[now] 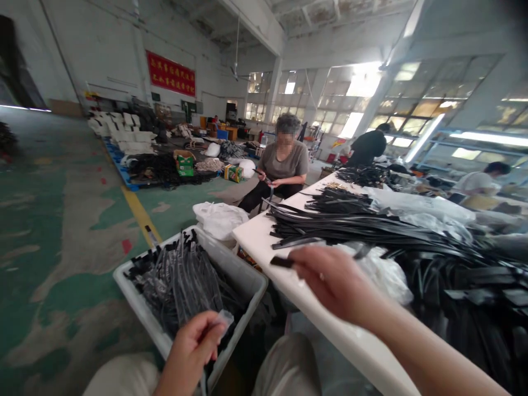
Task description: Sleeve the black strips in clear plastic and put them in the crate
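I have the left hand (196, 341) pinching a bit of clear plastic (225, 317) over the near side of a pale bin (258, 281), which is heaped with plastic-covered straps (185, 275). My right hand (330, 275) pinches a black strip (281, 262), its end poking past the fingers, above the white bench (252, 234). On my feed, loose dark straps (338, 223) and a crumpled clear bag (385, 272) lie beyond it.
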Tool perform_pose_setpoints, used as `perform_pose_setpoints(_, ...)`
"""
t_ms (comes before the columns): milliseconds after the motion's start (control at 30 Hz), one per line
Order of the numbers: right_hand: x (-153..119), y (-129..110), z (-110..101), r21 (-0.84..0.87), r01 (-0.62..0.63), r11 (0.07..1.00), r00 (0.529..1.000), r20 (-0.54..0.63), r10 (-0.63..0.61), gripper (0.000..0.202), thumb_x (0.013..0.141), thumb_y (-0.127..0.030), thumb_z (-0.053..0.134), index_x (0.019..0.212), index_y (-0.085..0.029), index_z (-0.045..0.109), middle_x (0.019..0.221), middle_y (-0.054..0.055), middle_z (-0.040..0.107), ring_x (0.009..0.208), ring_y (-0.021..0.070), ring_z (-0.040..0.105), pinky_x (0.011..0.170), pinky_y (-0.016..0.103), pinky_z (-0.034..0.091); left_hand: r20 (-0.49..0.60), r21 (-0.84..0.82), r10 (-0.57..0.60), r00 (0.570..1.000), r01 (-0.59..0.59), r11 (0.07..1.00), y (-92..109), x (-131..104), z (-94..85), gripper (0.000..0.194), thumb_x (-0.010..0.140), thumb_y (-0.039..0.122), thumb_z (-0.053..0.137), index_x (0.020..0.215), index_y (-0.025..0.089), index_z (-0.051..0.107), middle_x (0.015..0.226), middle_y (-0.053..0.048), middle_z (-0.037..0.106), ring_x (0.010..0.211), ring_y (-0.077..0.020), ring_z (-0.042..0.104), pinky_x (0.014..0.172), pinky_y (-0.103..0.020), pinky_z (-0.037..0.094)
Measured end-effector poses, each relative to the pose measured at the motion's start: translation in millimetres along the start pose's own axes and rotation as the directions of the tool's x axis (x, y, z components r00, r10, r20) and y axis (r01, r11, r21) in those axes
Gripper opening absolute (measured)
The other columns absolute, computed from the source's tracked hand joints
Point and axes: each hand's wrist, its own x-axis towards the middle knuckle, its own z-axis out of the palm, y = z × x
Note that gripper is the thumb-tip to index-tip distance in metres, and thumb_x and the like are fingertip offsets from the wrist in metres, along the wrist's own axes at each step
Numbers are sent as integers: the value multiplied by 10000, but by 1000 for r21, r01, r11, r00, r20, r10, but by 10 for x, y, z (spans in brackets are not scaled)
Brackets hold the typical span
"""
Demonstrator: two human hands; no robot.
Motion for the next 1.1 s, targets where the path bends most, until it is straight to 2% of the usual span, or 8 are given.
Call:
perform_pose_setpoints(67,-115,-305,183,99,34,995,954,292,-62,252,996,-275,368,926,-215,603,767,30,681,635,155,614,574,286,371,-7,27,28,1000,-28,999,69,-61,9,588,676,758,671,750,175,661,558,47,494,468,-109,474,457,-214,375)
perform_pose_setpoints(167,-198,-434,476,134,-43,990,890,455,-23,252,983,-230,355,896,-191,588,793,47,684,663,160,624,581,289,354,23,76,88,996,-90,993,108,-145,0,452,780,624,651,703,179,635,613,36,497,496,-112,489,481,-218,386)
perform_pose_setpoints(467,-197,-447,786,76,77,994,827,552,-106,199,969,-210,403,903,-189,589,829,43,710,702,184,670,564,313,313,100,104,158,982,-168,980,107,-220,-15,206,851,358,594,739,191,639,705,13,519,555,-127,507,520,-221,412)
perform_pose_setpoints(600,-196,-494,910,55,220,974,746,634,-204,151,935,-174,466,903,-173,614,845,57,726,730,216,701,541,335,280,225,278,164,960,-225,934,192,-220,94,173,864,244,545,711,196,611,712,5,554,682,-156,550,654,-247,401)
perform_pose_setpoints(700,-197,-427,927,85,172,981,700,690,-183,128,930,-259,542,967,-163,618,899,79,743,796,253,724,545,327,301,310,433,78,947,-214,876,237,-210,95,220,864,172,468,661,203,547,680,5,577,719,-171,561,679,-268,364)
perform_pose_setpoints(833,-169,-154,766,9,-10,1000,700,714,0,151,912,-335,584,970,-204,632,887,65,758,840,281,730,571,304,333,218,582,47,975,-169,795,228,-178,-151,224,899,242,455,705,210,562,722,-11,605,772,-204,579,704,-292,354)
perform_pose_setpoints(933,-105,-27,658,-69,14,998,705,708,39,187,943,-263,506,839,-205,650,855,66,760,829,269,729,591,303,341,252,630,7,968,-170,758,241,-154,-281,230,909,252,452,718,209,571,751,-15,619,774,-204,585,707,-293,353)
perform_pose_setpoints(1100,6,-269,766,-83,146,986,747,662,-55,224,962,-291,484,860,-191,657,873,83,762,790,256,722,588,304,352,308,627,49,950,-241,740,385,-145,16,174,916,211,439,814,211,579,820,-26,636,811,-205,592,716,-294,361)
